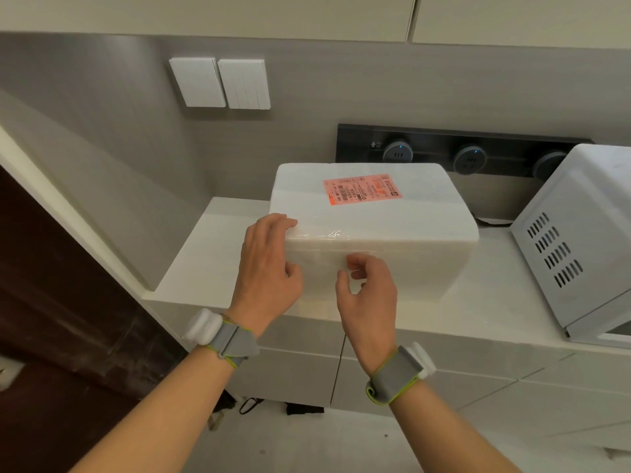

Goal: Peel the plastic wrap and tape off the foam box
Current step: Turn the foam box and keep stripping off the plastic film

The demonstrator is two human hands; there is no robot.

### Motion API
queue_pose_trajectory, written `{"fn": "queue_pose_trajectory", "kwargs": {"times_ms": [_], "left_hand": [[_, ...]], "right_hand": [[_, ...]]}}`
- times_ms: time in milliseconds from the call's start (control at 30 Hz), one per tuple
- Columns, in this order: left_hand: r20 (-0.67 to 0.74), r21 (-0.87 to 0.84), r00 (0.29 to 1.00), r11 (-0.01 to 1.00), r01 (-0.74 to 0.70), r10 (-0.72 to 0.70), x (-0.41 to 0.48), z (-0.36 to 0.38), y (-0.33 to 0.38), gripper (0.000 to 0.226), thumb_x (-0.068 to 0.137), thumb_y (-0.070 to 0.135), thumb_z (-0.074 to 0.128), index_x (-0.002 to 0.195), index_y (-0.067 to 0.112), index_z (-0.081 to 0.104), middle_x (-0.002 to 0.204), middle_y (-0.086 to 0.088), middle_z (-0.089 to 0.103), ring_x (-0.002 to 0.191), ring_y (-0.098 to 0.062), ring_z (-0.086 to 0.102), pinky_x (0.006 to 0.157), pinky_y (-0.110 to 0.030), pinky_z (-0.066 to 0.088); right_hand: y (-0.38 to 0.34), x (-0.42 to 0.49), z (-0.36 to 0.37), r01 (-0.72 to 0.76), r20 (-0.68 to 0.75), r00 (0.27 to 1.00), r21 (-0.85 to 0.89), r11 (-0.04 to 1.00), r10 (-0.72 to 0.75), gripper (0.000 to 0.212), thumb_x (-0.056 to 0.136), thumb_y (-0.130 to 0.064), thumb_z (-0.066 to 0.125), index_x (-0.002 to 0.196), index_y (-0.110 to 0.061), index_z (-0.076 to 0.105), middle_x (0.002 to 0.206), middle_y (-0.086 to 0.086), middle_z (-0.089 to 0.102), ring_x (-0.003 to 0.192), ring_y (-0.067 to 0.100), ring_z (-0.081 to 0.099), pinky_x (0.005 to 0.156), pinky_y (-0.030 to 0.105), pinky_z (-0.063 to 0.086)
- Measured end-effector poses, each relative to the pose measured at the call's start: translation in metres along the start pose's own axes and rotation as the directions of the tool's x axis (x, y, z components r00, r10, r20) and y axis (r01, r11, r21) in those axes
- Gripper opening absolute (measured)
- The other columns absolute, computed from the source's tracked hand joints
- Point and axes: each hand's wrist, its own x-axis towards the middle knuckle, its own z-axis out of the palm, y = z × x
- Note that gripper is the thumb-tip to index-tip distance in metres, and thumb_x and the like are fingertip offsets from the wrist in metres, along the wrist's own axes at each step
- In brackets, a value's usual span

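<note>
A white foam box (372, 216) wrapped in clear plastic sits on the white counter (211, 254), with an orange shipping label (362, 190) on its lid. Wrinkled clear wrap (327, 234) shines along the near top edge. My left hand (266, 268) presses flat against the box's near left corner, fingers over the top edge. My right hand (367, 285) is at the box's front face, fingers curled and pinching at the wrap there. Whether a strip of wrap is caught between the fingertips is hard to tell.
A white microwave (580, 240) stands to the right of the box. A black socket rail (461, 153) runs along the wall behind. Two white switch plates (220, 82) hang higher up. A dark wooden door (51, 302) is at the left, cabinet fronts (307, 370) below.
</note>
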Motion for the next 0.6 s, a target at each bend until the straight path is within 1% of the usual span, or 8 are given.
{"fn": "queue_pose_trajectory", "kwargs": {"times_ms": [100, 167, 233, 300, 433, 600], "left_hand": [[-0.001, 0.000, 1.000, 1.000, -0.001, 0.001, 0.001, -0.002, -0.003, 0.065, 0.069, -0.003, 0.054, 0.132, 0.012, 0.047, 0.136, -0.003, 0.043, 0.126, -0.019, 0.036, 0.105, -0.015, 0.024], [0.001, -0.005, 1.000, 1.000, 0.001, -0.001, 0.001, -0.002, -0.005, 0.064, 0.069, -0.003, 0.053, 0.132, 0.011, 0.048, 0.136, -0.004, 0.044, 0.125, -0.019, 0.037, 0.103, -0.008, 0.019], [0.001, -0.008, 1.000, 1.000, 0.003, -0.003, 0.001, -0.002, -0.006, 0.064, 0.069, -0.003, 0.053, 0.131, 0.011, 0.048, 0.136, -0.004, 0.044, 0.125, -0.019, 0.038, 0.102, -0.004, 0.018], [-0.003, -0.004, 1.000, 1.000, 0.004, -0.004, 0.001, -0.001, -0.007, 0.063, 0.069, -0.003, 0.054, 0.131, 0.011, 0.048, 0.136, -0.004, 0.044, 0.125, -0.019, 0.038, 0.102, -0.006, 0.019], [-0.011, 0.012, 1.000, 1.000, 0.000, 0.001, 0.000, 0.000, -0.007, 0.062, 0.069, -0.001, 0.054, 0.129, 0.011, 0.049, 0.135, -0.004, 0.045, 0.124, -0.019, 0.039, 0.102, -0.018, 0.029], [-0.013, 0.022, 1.000, 1.000, -0.009, 0.009, 0.001, 0.000, -0.007, 0.061, 0.068, -0.001, 0.055, 0.128, 0.010, 0.050, 0.134, -0.004, 0.047, 0.123, -0.021, 0.040, 0.102, -0.020, 0.031]], "right_hand": [[0.001, -0.001, 0.000, -0.016, -0.075, 0.997, 0.038, 0.999, 0.019, 0.025, 0.088, -0.009, 0.067, 0.110, -0.017, 0.061, 0.106, -0.004, 0.061, 0.096, 0.012, 0.058, 0.085, 0.026, 0.047], [0.004, -0.002, 0.000, -0.075, -0.100, 0.991, 0.079, 0.994, 0.083, 0.026, 0.087, -0.007, 0.067, 0.110, -0.016, 0.059, 0.107, -0.003, 0.060, 0.097, 0.013, 0.059, 0.086, 0.031, 0.050], [0.007, -0.005, 0.001, -0.124, -0.099, 0.986, 0.103, 0.987, 0.134, 0.027, 0.086, -0.006, 0.067, 0.110, -0.015, 0.059, 0.106, -0.002, 0.061, 0.097, 0.013, 0.059, 0.085, 0.036, 0.052], [0.008, -0.008, 0.003, -0.136, -0.091, 0.985, 0.103, 0.985, 0.145, 0.027, 0.086, -0.004, 0.066, 0.111, -0.013, 0.059, 0.106, -0.001, 0.063, 0.097, 0.015, 0.060, 0.086, 0.037, 0.052], [0.008, -0.011, 0.008, -0.134, -0.087, 0.986, 0.108, 0.985, 0.144, 0.028, 0.086, -0.003, 0.066, 0.112, -0.013, 0.060, 0.106, -0.001, 0.064, 0.098, 0.016, 0.061, 0.087, 0.038, 0.051], [0.007, -0.012, 0.010, -0.138, -0.085, 0.985, 0.110, 0.984, 0.148, 0.027, 0.087, -0.004, 0.066, 0.113, -0.012, 0.060, 0.106, -0.001, 0.065, 0.098, 0.015, 0.061, 0.089, 0.039, 0.051]]}}
